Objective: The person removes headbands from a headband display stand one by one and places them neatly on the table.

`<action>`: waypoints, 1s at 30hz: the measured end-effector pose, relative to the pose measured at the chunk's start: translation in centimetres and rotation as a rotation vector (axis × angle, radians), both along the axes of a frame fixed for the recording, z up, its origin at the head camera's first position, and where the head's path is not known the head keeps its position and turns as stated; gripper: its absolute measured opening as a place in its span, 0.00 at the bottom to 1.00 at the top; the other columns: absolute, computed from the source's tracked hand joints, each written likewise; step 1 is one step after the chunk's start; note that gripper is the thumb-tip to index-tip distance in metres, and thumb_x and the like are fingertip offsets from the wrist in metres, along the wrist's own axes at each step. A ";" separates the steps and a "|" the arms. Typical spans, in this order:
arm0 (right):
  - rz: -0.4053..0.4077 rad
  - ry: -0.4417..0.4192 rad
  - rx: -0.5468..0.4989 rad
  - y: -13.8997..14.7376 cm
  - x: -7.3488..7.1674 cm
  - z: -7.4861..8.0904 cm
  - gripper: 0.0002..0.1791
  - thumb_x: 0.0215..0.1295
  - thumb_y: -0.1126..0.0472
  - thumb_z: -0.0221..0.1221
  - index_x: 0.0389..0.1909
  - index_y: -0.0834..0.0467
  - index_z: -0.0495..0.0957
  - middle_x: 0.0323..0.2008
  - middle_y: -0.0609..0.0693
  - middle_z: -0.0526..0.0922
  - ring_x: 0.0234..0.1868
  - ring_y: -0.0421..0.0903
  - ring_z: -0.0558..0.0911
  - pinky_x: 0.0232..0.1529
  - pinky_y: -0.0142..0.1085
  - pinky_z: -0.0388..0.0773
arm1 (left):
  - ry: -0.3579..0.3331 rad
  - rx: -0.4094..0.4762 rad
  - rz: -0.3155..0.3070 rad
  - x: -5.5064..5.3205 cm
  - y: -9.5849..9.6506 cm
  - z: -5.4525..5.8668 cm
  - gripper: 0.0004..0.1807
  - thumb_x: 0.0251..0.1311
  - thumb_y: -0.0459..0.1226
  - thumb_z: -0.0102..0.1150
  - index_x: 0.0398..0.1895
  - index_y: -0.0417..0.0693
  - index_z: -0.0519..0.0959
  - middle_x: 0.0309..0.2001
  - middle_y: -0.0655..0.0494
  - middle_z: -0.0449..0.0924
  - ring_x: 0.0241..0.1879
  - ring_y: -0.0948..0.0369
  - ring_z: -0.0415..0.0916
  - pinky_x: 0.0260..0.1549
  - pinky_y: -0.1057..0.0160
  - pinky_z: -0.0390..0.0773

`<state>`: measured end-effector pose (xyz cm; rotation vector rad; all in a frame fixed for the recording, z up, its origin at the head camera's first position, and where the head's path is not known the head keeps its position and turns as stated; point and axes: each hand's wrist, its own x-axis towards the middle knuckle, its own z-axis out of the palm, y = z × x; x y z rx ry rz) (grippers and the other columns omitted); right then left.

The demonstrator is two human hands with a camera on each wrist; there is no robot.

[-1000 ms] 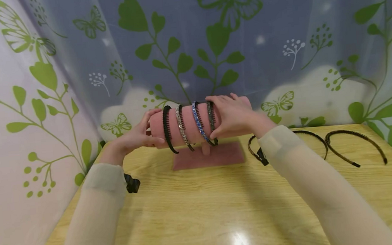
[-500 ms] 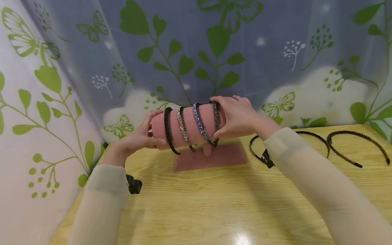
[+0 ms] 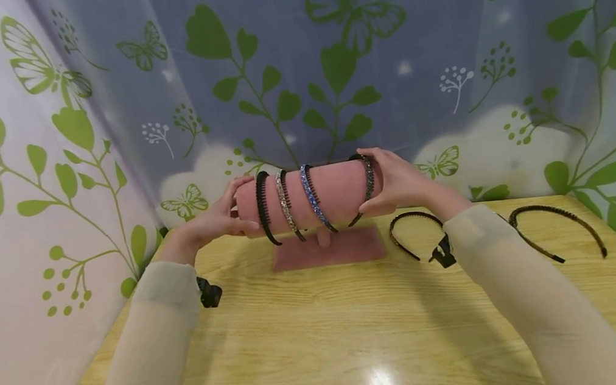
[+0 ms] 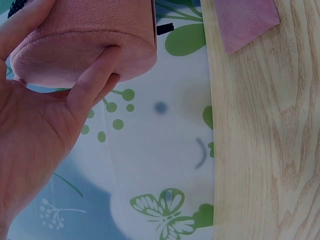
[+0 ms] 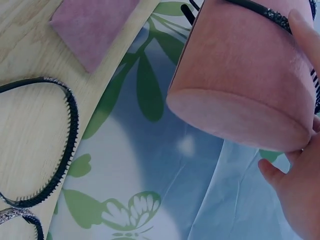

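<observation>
A pink plush headband stand [image 3: 338, 193] holds its roll level above a flat base [image 3: 327, 255]. My left hand [image 3: 214, 220] grips the roll's left end, thumb in front; in the left wrist view a finger presses the roll's round end face [image 4: 95, 55]. Around the roll sit a black headband [image 3: 262, 212], a silver glitter headband [image 3: 284, 204] and a blue glitter headband [image 3: 310, 192]. Near the right end, my right hand [image 3: 403, 179] holds a dark glitter headband [image 3: 369, 178] between thumb and fingers. The right wrist view shows this dark headband [image 5: 267, 14] only partly.
Dark toothed headbands lie on the wooden table to the right, one nearer the stand [image 3: 417, 214] and another farther right [image 3: 557, 209]; my right sleeve partly covers them. A leaf-patterned curtain [image 3: 286, 66] hangs close behind the stand.
My right hand has slid the dark glitter headband to the right along the roll, widening the gap from the blue one. My left hand stays at the left end.
</observation>
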<state>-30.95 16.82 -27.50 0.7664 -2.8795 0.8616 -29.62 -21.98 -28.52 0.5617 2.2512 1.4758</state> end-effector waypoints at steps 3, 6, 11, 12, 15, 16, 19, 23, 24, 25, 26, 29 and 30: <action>0.007 -0.022 -0.070 0.7 0.1 -0.4 0.64 0.41 0.48 0.78 0.76 0.51 0.48 0.71 0.60 0.54 0.68 0.59 0.60 0.61 0.56 0.62 | -0.004 0.005 -0.001 0.0 0.0 -0.2 0.51 0.63 0.32 0.62 0.77 0.64 0.37 0.72 0.44 0.47 0.66 0.42 0.57 0.48 0.46 0.74; 0.015 -0.056 -0.155 1.4 0.1 -0.9 0.65 0.42 0.52 0.79 0.77 0.51 0.46 0.71 0.61 0.54 0.67 0.59 0.63 0.61 0.55 0.62 | -0.003 0.006 -0.003 0.0 0.0 -0.3 0.51 0.63 0.32 0.62 0.77 0.64 0.36 0.72 0.44 0.47 0.67 0.42 0.57 0.49 0.46 0.74; -0.003 -0.078 -0.206 2.3 0.3 -1.4 0.64 0.45 0.52 0.78 0.77 0.48 0.43 0.73 0.60 0.53 0.64 0.63 0.66 0.57 0.57 0.66 | 0.002 0.007 0.000 -0.1 -0.1 -0.3 0.52 0.62 0.33 0.63 0.77 0.66 0.37 0.72 0.44 0.47 0.67 0.42 0.57 0.48 0.47 0.75; -0.011 -0.076 -0.202 2.4 0.3 -1.5 0.65 0.45 0.51 0.78 0.77 0.47 0.43 0.73 0.59 0.52 0.64 0.63 0.67 0.56 0.57 0.66 | 0.002 0.008 0.000 -0.1 -0.1 -0.3 0.52 0.62 0.33 0.63 0.77 0.66 0.37 0.72 0.45 0.47 0.67 0.42 0.57 0.48 0.47 0.75; -0.029 -0.069 -0.204 2.7 0.4 -1.8 0.66 0.44 0.49 0.78 0.77 0.46 0.42 0.73 0.60 0.52 0.64 0.63 0.66 0.57 0.58 0.66 | 0.000 0.013 0.001 -0.2 -0.1 -0.3 0.52 0.62 0.32 0.64 0.76 0.67 0.38 0.72 0.45 0.47 0.67 0.43 0.57 0.48 0.48 0.75; -0.038 -0.067 -0.209 2.8 0.3 -1.9 0.66 0.44 0.48 0.78 0.77 0.46 0.42 0.73 0.60 0.52 0.65 0.63 0.66 0.57 0.58 0.65 | 0.002 0.014 -0.003 -0.2 -0.1 -0.4 0.52 0.62 0.32 0.63 0.77 0.66 0.37 0.72 0.45 0.47 0.67 0.43 0.57 0.47 0.48 0.75; -0.061 -0.058 -0.240 3.2 0.3 -2.4 0.65 0.44 0.48 0.77 0.77 0.48 0.43 0.72 0.60 0.54 0.68 0.61 0.61 0.61 0.58 0.61 | 0.003 0.017 -0.005 -0.2 -0.2 -0.4 0.53 0.62 0.32 0.63 0.77 0.66 0.37 0.72 0.44 0.47 0.66 0.42 0.57 0.47 0.48 0.75; -0.084 -0.060 -0.308 3.8 0.6 -3.1 0.64 0.46 0.50 0.77 0.77 0.50 0.43 0.72 0.59 0.55 0.72 0.59 0.54 0.65 0.60 0.52 | 0.007 0.017 -0.009 -0.1 -0.2 -0.3 0.53 0.62 0.32 0.63 0.77 0.65 0.37 0.72 0.43 0.46 0.67 0.42 0.57 0.47 0.48 0.75; -0.086 -0.064 -0.324 4.0 0.6 -3.3 0.64 0.47 0.51 0.77 0.77 0.50 0.43 0.72 0.59 0.55 0.72 0.59 0.54 0.65 0.61 0.51 | 0.008 0.017 -0.007 -0.1 -0.2 -0.3 0.53 0.62 0.32 0.63 0.77 0.65 0.37 0.72 0.43 0.47 0.66 0.42 0.57 0.47 0.48 0.75; -0.089 -0.067 -0.336 4.1 0.7 -3.5 0.63 0.47 0.51 0.76 0.77 0.50 0.43 0.72 0.60 0.55 0.72 0.60 0.53 0.65 0.62 0.50 | 0.009 0.016 -0.007 -0.1 -0.1 -0.3 0.53 0.62 0.32 0.63 0.77 0.64 0.36 0.72 0.43 0.47 0.66 0.42 0.57 0.47 0.48 0.75; -0.093 -0.071 -0.347 4.2 0.8 -3.6 0.64 0.47 0.51 0.76 0.77 0.50 0.42 0.72 0.60 0.54 0.72 0.61 0.53 0.65 0.62 0.50 | 0.009 0.015 -0.006 -0.1 -0.1 -0.3 0.53 0.62 0.32 0.63 0.77 0.64 0.36 0.72 0.43 0.46 0.66 0.42 0.57 0.47 0.48 0.75; -0.113 -0.076 -0.357 4.7 1.0 -4.2 0.63 0.49 0.51 0.76 0.77 0.50 0.42 0.73 0.63 0.52 0.72 0.63 0.52 0.64 0.63 0.51 | 0.010 0.016 -0.005 0.0 -0.1 -0.2 0.53 0.62 0.32 0.63 0.77 0.62 0.36 0.72 0.42 0.46 0.67 0.41 0.57 0.48 0.48 0.75; -0.118 -0.078 -0.360 4.9 1.0 -4.4 0.63 0.49 0.51 0.75 0.77 0.50 0.41 0.73 0.64 0.51 0.72 0.64 0.51 0.64 0.63 0.52 | 0.009 0.015 -0.003 0.0 -0.1 -0.2 0.53 0.62 0.32 0.63 0.77 0.62 0.36 0.72 0.42 0.46 0.67 0.41 0.57 0.48 0.48 0.75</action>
